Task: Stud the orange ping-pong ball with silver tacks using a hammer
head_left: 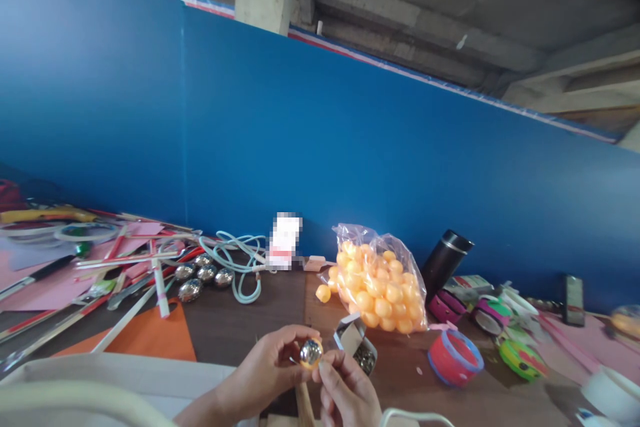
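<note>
a mirror-bright ball (311, 351), orange along its lower edge, is held at bottom centre over the brown table (280, 310); whether the orange is surface or reflection cannot be told. the left hand (267, 367) closes thumb and fingers around its side, partly hiding it. the right hand (351, 390), cut off below, pinches thumb and forefinger nearly together at the lower right edge, their exact contact concealed. behind, a small open carton (350, 335) overlaps a container (367, 355) whose contents are indistinct. a crinkled, transparent bag (383, 287) bulges with smooth orange spheres. a white rectangle (284, 240) is pixelated beyond reading.
</note>
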Motion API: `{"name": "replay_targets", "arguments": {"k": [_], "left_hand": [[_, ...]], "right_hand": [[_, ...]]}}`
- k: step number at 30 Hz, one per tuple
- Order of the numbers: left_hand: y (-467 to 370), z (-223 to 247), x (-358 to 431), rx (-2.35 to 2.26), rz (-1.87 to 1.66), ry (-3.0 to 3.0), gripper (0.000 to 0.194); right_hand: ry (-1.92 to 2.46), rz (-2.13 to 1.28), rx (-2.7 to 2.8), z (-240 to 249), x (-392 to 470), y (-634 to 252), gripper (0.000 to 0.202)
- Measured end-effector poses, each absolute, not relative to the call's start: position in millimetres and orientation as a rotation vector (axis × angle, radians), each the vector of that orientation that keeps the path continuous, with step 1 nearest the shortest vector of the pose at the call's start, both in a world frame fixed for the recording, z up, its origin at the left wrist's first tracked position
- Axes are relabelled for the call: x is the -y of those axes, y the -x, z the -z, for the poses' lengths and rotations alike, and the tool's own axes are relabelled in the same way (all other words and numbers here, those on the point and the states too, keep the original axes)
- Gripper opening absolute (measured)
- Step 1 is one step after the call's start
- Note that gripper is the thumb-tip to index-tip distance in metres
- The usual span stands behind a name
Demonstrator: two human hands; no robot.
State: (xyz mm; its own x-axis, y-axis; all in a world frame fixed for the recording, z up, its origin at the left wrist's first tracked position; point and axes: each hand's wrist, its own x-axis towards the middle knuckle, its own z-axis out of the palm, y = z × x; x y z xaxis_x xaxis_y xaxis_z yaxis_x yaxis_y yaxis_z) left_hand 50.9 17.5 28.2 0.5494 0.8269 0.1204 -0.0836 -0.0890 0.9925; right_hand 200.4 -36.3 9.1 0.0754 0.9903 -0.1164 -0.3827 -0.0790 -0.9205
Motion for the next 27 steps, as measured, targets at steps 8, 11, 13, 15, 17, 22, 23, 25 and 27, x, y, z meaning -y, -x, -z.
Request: {"name": "replay_targets", "arguments": {"k": [8, 11, 13, 15, 17, 22, 23, 25, 27], "left_hand": [[-51.9, -26.6, -17.3, -0.690, -0.856, -1.459, 0.049], [-51.7, -26.3, -17.4, -0.704, -0.858, -1.469, 0.048], [-51.7, -26.6, -17.3, -0.715, -0.860, -1.477, 0.048], [-51.6, -28.2, -17.0, -0.726, -0.857, -1.480, 0.047], [-51.4, -30.6, -16.4, -0.740, -0.852, -1.489, 0.046], [-50.9, -33.5, -13.8, -0.764, -0.849, -1.507, 0.044], [-50.9, -33.0, -13.5, -0.765, -0.851, -1.499, 0.044], [-51.1, -31.6, -13.4, -0.762, -0.854, -1.490, 0.043], [-51.4, -30.5, -13.9, -0.759, -0.857, -1.484, 0.043]], "right_hand": [[1.055, -1.341, 0.815, -10.2, 37.0, -199.2, 0.043], [1.063, -1.340, 0.813, -10.0, 37.0, -198.9, 0.043], [1.070, -1.344, 0.830, -9.6, 36.6, -199.2, 0.043], [1.064, -1.346, 0.842, -9.1, 36.0, -199.6, 0.044], [1.048, -1.347, 0.845, -8.5, 35.7, -199.8, 0.044], [1.066, -1.359, 0.817, -8.4, 36.3, -200.2, 0.045], [1.080, -1.363, 0.812, -8.6, 36.5, -200.4, 0.044], [1.094, -1.368, 0.810, -8.7, 36.6, -200.9, 0.045], [1.096, -1.376, 0.807, -8.4, 36.5, -201.5, 0.046]]}}
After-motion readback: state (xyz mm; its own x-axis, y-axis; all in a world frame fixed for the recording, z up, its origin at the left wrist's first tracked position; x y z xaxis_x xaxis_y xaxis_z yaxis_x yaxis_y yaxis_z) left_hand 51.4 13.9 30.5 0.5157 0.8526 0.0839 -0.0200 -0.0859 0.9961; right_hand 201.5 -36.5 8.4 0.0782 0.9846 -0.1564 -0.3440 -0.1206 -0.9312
